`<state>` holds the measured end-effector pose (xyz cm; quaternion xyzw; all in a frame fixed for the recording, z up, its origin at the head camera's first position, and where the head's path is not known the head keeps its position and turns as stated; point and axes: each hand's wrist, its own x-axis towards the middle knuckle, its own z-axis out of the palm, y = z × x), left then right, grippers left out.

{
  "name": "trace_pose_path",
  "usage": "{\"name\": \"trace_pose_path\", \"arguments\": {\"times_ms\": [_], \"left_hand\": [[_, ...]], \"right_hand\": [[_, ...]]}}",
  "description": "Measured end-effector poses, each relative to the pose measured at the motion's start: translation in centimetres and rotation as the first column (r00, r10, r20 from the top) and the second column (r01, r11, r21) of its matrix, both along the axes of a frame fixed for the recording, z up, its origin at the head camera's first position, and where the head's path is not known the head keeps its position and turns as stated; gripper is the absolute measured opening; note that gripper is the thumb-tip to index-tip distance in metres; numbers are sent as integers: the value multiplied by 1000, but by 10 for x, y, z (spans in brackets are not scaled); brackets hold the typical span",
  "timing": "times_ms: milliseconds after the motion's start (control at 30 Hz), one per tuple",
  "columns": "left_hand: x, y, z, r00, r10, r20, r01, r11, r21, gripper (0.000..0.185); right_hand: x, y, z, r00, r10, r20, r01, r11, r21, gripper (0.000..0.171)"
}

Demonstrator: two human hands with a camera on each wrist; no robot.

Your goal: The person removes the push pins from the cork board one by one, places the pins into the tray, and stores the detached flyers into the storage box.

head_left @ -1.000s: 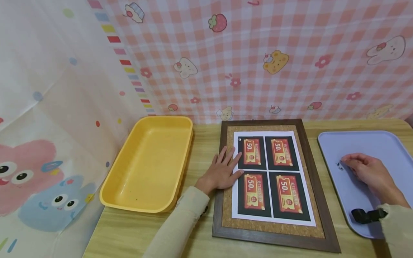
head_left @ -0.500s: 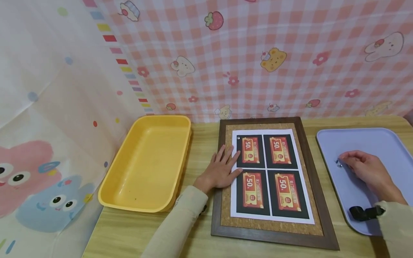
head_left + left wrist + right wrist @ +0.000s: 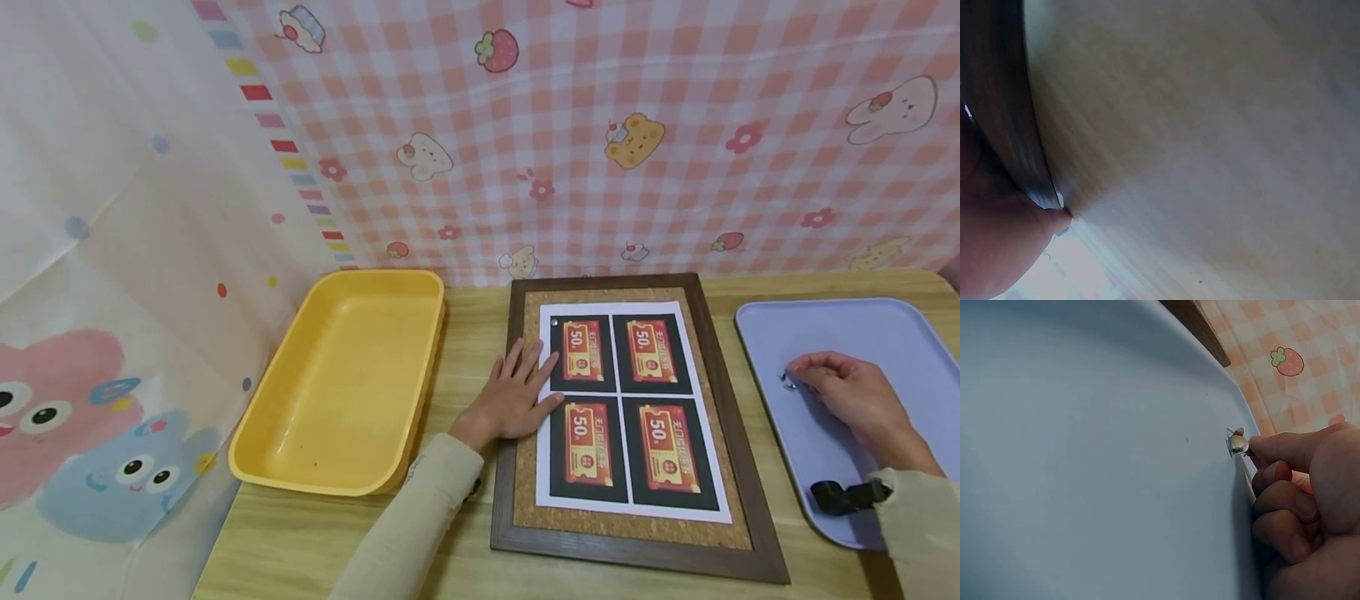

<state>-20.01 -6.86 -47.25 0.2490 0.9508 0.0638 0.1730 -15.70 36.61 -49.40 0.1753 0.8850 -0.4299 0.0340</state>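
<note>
A white sheet printed with red and gold coupons on black panels lies on a cork board with a dark wooden frame. One silver thumbtack sits at the sheet's upper left corner. My left hand rests flat across the frame's left side, its fingers spread onto the sheet's edge. On the lilac tray at the right, my right hand is lowered with curled fingers. Its fingertips pinch at a small cluster of silver thumbtacks; how many is unclear.
A yellow plastic bin stands left of the board, with a few dark specks inside. The wooden table carries everything. A pink checked cloth hangs behind, and a white patterned cloth hangs at the left.
The head view has shifted slightly. Both hands keep nearly the same place, the left on the board and the right at the thumbtacks.
</note>
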Motion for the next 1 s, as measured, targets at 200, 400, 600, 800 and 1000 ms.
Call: {"name": "trace_pose_path", "arguments": {"times_ms": [200,400,600,800,1000], "left_hand": [[1,1,0,1000,-1,-7,1,1000,3,69],[0,0,-2,1000,4,-2,-4,1000,4,70],[-2,-1,-5,1000,6,2,-6,1000,2,73],[-1,-1,-2,1000,8,-9,-8,1000,7,75],[0,0,-1,1000,11,-8,-11,1000,1,75]], "right_hand": [[2,1,0,1000,15,-18,-14,1000,18,38],[1,2,-1,1000,20,-15,-20,999,41,40],[0,1,-3,1000,17,-1,-17,999,46,44],[0,2,-3,1000,20,-3,-19,998,55,45],[1,3,-3,1000,26,-4,-25,997,66,45]]}}
